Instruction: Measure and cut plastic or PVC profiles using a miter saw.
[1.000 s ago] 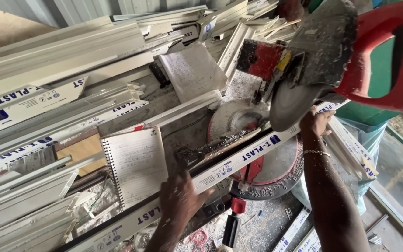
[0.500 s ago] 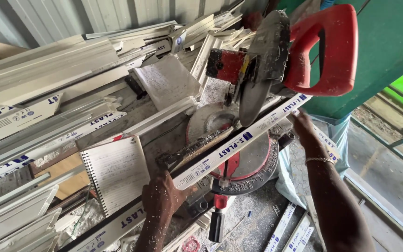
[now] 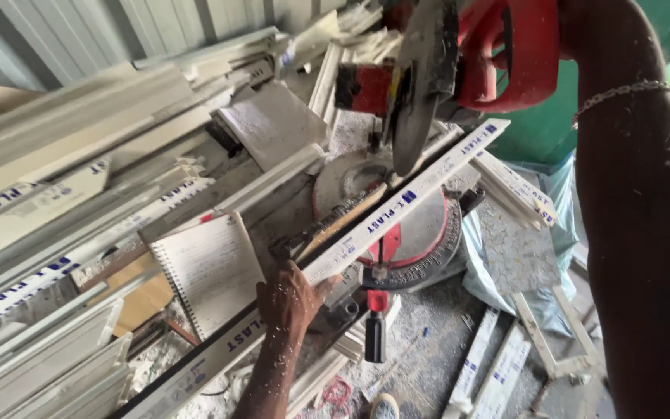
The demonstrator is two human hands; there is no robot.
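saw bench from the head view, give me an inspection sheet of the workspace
surface: round saw table, dusty, with a red angle pointer at its front.
job's things: long white plastic profile lies across the table under the raised blade of the red mitre saw.
clutter: open spiral notebook, stacked white profiles, offcuts on the floor.
grips: left hand presses on the profile; right hand is out of frame, only its forearm with a bracelet shows.
cables: nothing seen.
surroundings: corrugated metal wall, green panel.

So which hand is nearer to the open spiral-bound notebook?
Left. The left hand presses the long white plastic profile right beside the notebook; the right arm reaches up, hand unseen.
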